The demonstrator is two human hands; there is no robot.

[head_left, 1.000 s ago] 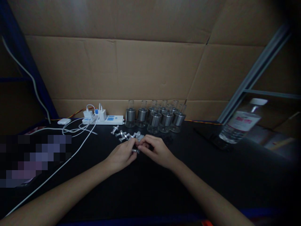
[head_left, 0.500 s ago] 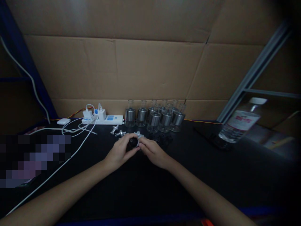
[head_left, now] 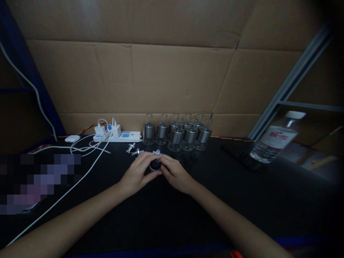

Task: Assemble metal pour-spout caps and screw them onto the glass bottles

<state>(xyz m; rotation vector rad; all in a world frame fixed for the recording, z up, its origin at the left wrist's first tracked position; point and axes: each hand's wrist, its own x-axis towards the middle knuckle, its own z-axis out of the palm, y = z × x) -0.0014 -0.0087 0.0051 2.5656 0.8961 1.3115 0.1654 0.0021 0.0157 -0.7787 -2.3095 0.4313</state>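
Observation:
My left hand (head_left: 138, 172) is wrapped around a small round black piece with a silvery rim (head_left: 155, 165). From the other side, the fingers of my right hand (head_left: 174, 173) press against the same piece, so both hands are closed on it. Its underside is hidden by my fingers. Just beyond my hands lie small silver metal parts with projecting arms, one (head_left: 130, 147) at the far left, another (head_left: 138, 152) beside it and a third (head_left: 158, 153) partly behind my fingertips. Small dark parts (head_left: 188, 160) are scattered to the right of my right hand, hard to make out.
Several glass bottles with steel bands (head_left: 177, 136) stand at the back. Left of them is a white power strip (head_left: 131, 136) with plugged-in chargers and loose white cables (head_left: 91, 168). A clear plastic bottle (head_left: 274, 139) stands at right on the black table (head_left: 166, 222), before a cardboard wall (head_left: 172, 79).
The round black piece has tipped and shifted slightly to the right in my hands. My left fingers now reach further over it. The bottles and loose parts stay put.

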